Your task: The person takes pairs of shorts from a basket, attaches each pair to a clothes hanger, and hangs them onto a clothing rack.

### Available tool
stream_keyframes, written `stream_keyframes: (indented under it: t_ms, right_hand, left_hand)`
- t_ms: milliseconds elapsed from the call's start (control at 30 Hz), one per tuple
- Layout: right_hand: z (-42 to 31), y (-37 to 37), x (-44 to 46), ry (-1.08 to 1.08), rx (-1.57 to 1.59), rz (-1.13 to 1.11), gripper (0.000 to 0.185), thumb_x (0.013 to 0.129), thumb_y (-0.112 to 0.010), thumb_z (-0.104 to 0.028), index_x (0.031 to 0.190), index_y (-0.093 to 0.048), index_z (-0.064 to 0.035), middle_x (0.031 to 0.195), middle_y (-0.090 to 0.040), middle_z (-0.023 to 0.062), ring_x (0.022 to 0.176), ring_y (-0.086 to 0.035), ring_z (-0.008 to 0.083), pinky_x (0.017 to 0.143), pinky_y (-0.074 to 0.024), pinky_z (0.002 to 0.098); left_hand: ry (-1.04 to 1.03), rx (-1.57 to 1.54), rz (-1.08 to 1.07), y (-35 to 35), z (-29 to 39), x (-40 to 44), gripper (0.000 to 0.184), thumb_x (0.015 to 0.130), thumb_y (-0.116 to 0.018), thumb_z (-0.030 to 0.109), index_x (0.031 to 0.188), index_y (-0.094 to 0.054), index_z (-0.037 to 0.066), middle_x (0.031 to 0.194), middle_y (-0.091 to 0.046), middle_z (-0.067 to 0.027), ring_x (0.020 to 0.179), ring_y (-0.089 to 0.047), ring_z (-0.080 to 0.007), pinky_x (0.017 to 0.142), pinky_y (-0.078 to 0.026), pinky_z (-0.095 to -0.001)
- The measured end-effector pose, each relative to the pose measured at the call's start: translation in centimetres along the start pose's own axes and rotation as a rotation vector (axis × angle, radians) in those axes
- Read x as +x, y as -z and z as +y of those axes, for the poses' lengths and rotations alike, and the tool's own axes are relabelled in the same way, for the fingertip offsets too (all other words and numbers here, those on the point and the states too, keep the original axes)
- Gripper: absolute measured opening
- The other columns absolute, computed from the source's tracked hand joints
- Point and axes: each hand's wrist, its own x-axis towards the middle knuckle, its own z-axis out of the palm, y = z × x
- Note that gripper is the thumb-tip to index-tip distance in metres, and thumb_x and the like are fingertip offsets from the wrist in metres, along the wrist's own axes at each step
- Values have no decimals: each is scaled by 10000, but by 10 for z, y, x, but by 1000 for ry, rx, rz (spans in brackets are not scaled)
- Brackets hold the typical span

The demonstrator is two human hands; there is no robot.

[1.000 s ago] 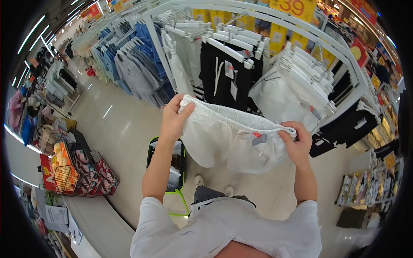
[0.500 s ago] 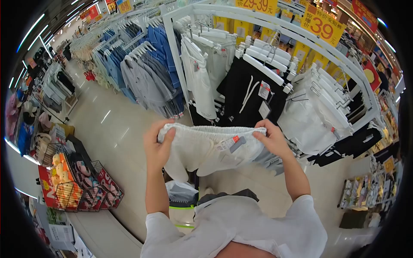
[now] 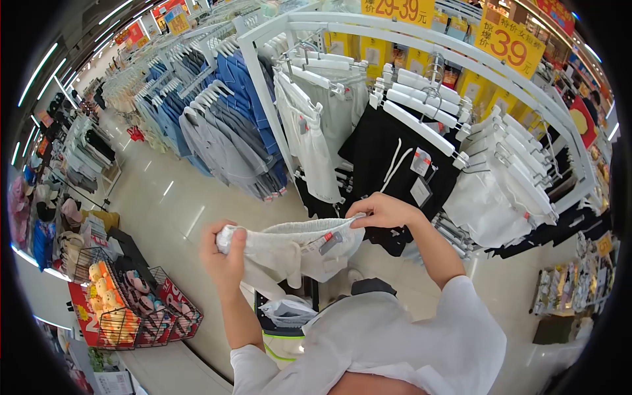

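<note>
A pair of white shorts (image 3: 289, 253) with a gathered elastic waistband hangs between my two hands in front of my body. At the left end of the waistband, my left hand (image 3: 224, 253) is closed round the bunched fabric. My right hand (image 3: 382, 212) pinches the opposite end, higher up and close to the black shorts (image 3: 395, 158) on the rack. A paper tag with a red mark (image 3: 329, 240) shows on the front of the white shorts. Below them is a dark, green-edged container (image 3: 283, 329) with folded pale fabric in it, partly hidden.
Ahead stands a white-framed rack (image 3: 263, 85) with shorts on clip hangers. Grey shirts (image 3: 217, 138) hang to its left. Wire baskets of plush toys (image 3: 108, 296) stand at lower left, and small packaged goods (image 3: 566, 283) hang at right. Tiled floor (image 3: 158, 191) runs along the left.
Both hands have moved left and the shorts now slant, right end higher. The hands are closer together, so the waistband is less stretched. The view has shifted slightly.
</note>
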Motion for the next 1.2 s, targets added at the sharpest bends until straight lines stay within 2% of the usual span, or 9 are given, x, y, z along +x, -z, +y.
stream_keyframes:
  t_ms: [200,333,367,433,600,700,800,867,1200]
  right_hand:
    - [27,40,40,-42,94,-46,284,826,-646,-220,1018,-606,-14,825,-642,81,764,-594,126,699,-484,278]
    - [44,66,93,-74,203,745,437,800,-666,-221,1143,-510,0,955,-618,153,857,-606,206,766,-472,326]
    - [49,74,107,-74,212,734,437,800,-666,-221,1143,-510,0,955,-618,153,857,-606,206,766,-472,326]
    - [66,93,139,91,-274,1223,538,779,-678,-181,1197,-425,43,1081,-530,180,899,-567,266,804,-465,344]
    - [96,130,197,0,-521,1239,723,734,-711,-255,1228,-336,118,1154,-472,275,1028,-505,388,871,-422,420]
    - [99,142,218,-17,-396,1292,606,751,-683,-306,1169,-455,69,1044,-565,271,967,-566,377,806,-456,416]
    - [79,145,216,-261,-345,934,416,769,-643,-357,980,-583,-3,876,-636,230,824,-621,368,692,-487,435]
    - [78,137,220,-124,-485,1224,283,779,-628,-347,735,-600,-69,619,-620,150,597,-622,334,550,-484,435]
    - [33,105,157,-64,-848,1462,236,790,-633,-283,678,-558,-88,542,-567,103,509,-582,292,473,-450,395]
  left_hand:
    - [-33,98,81,-16,2,22,168,800,-653,171,816,-572,24,741,-567,-39,657,-507,-116,601,-396,-242]
    - [-174,145,64,-40,11,28,155,790,-657,149,808,-568,23,691,-567,-53,611,-504,-121,557,-383,-238]
    - [-168,156,65,-45,16,29,155,790,-657,149,808,-568,23,691,-567,-53,611,-504,-121,557,-383,-238]
    - [-186,174,21,-55,26,35,123,765,-658,90,803,-565,20,649,-560,-57,575,-496,-116,533,-378,-232]
    - [-250,192,62,-61,30,38,81,723,-637,15,753,-562,11,596,-540,-50,507,-457,-109,481,-336,-231]
    - [-263,205,94,-59,35,33,65,708,-627,8,718,-563,5,576,-530,-50,483,-437,-107,463,-308,-230]
    - [-279,226,120,-51,39,29,69,707,-622,34,696,-563,0,564,-525,-53,472,-431,-111,455,-298,-235]
    - [-268,226,129,-46,39,26,82,710,-618,54,690,-563,-3,559,-523,-57,468,-432,-116,453,-300,-238]
    - [-365,51,156,-13,29,13,74,687,-597,54,667,-567,-10,547,-524,-72,453,-458,-139,433,-323,-250]
